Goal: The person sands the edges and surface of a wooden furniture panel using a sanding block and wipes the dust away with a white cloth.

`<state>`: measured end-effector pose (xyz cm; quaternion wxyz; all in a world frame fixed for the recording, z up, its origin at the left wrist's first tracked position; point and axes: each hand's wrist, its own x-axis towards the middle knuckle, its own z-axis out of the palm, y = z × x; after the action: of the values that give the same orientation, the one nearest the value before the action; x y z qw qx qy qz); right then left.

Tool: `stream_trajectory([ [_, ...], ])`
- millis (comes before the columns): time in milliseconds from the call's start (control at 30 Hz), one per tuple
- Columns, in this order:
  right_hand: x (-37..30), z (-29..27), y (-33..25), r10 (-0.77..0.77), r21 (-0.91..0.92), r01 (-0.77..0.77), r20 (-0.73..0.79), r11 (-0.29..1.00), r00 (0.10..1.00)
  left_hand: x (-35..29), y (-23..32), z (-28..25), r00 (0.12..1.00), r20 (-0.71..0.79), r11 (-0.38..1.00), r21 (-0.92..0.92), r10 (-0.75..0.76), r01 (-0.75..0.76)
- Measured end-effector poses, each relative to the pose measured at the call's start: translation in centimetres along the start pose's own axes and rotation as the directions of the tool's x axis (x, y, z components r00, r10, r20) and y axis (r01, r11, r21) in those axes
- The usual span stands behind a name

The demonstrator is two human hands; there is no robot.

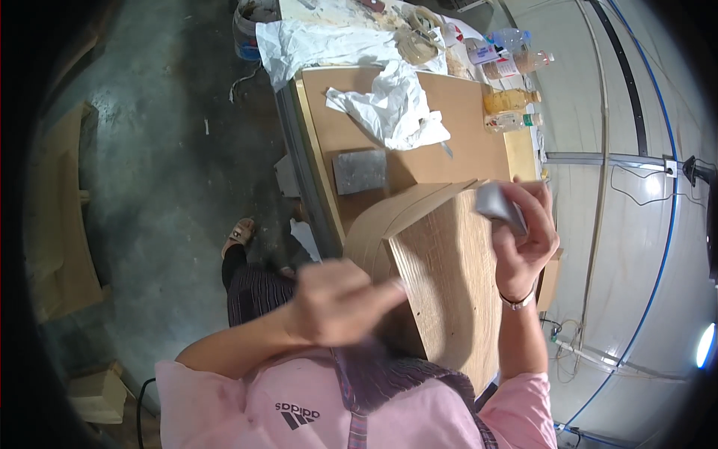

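Note:
A curved wood-grain panel piece with a pale edge lies in front of me at the near end of the table. My left hand, smeared by motion, has a finger stretched out at the panel's left edge; nothing shows in its grip. Whether that fingertip touches the edge I cannot tell. On the right, my right hand is closed around a small grey block over the panel's far right corner. A curved brown strip runs along the panel's far left side.
A flat grey block and crumpled white paper lie on the brown board. Several plastic bottles line the right side by the wall. A white sheet and a tape roll lie farther back.

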<state>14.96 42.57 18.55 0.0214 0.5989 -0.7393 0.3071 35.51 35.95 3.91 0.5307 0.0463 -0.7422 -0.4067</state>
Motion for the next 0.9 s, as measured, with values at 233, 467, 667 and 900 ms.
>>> stream_trajectory([
  [233, 3.5, 3.8, -6.3, -0.325, -0.153, 0.463, 0.527, 0.873, 0.785, -2.6, 2.1, 2.5, 0.918, 0.396, 0.999, 0.005, -0.033, 0.033],
  [467, 4.3, 5.1, -8.2, -0.235, -0.209, 0.509, 0.700, 0.835, 0.674, -3.1, 1.7, 2.6, 0.891, 0.452, 0.992, -0.079, -0.049, 0.095],
  [667, 4.5, 6.0, -9.2, -0.201, -0.268, 0.534, 0.721, 0.802, 0.663, -3.2, 1.4, 2.4, 0.894, 0.445, 0.991, -0.088, -0.050, 0.100],
  [900, 4.1, 6.5, -9.3, -0.255, -0.267, 0.599, 0.722, 0.755, 0.643, -2.8, 1.3, 1.9, 0.846, 0.531, 0.987, -0.103, -0.052, 0.126],
])
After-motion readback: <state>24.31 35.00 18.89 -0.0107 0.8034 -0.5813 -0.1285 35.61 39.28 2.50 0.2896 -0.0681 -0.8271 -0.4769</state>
